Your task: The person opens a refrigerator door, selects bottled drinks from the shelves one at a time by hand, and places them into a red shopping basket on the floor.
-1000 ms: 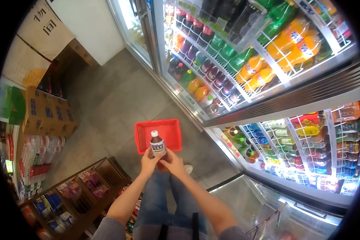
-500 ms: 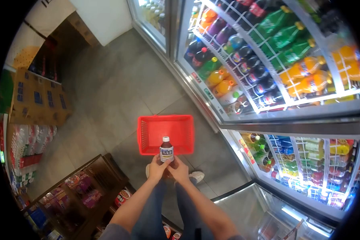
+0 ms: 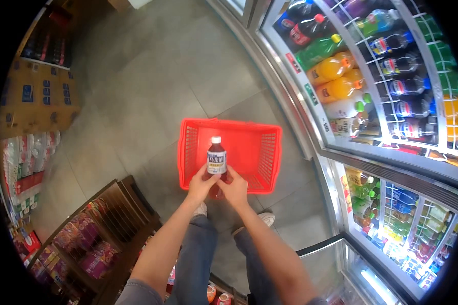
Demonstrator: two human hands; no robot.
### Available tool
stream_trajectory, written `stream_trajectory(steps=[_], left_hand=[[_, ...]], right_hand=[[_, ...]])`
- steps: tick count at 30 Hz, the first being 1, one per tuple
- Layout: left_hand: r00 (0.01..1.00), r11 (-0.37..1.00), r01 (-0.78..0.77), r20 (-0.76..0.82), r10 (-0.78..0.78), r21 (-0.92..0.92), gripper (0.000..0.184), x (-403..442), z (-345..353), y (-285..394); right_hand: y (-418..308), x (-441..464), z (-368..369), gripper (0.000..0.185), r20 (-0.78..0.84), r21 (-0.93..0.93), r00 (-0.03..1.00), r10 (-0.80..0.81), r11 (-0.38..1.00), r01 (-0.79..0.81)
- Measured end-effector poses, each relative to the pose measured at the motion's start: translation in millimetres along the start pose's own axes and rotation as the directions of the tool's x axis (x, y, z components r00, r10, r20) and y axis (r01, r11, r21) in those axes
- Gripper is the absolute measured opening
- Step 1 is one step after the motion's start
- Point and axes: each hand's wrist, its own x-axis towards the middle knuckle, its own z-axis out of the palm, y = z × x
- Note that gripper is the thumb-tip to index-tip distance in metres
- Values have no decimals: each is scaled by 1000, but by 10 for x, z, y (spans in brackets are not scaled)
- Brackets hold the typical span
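Observation:
A bottle of dark tea (image 3: 217, 158) with a white cap and a white-and-blue label is held between both my hands. My left hand (image 3: 204, 185) is wrapped round its lower left side, and my right hand (image 3: 232, 188) grips the lower right side. The cap points away from me. Beneath it sits a red plastic shopping basket (image 3: 229, 123) with slotted side walls, and the bottle overlaps its near part in the view. No other item shows inside the basket. My fingers cover the lower part of the bottle.
A lit drinks fridge (image 3: 392, 76) with racks of bottles runs along the right. Low at the right is a glass-topped chest (image 3: 320, 274). Brown wooden shelving (image 3: 107, 229) with packets stands lower left, and cardboard boxes (image 3: 40, 96) are stacked at the left. My shoe (image 3: 266, 219) is near the basket.
The basket looks larger and nearer, and the bottle in my hands sits further over it. The whole view has shifted, with the fridge moving rightward. Both hands keep their hold.

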Motion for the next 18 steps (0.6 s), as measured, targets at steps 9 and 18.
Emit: stream_trajectory(steps=[9,18], left_hand=[[989,927,149,-39,-145,344,66,860,-176,-467],[994,857,90,-101,-45,507,56,1369,-387,-1379]], right_hand=[[794,672,618,69,-20,-7,981,-191,982,191],[1398,1013,1076,72,142,-109,989,26,994,-10]])
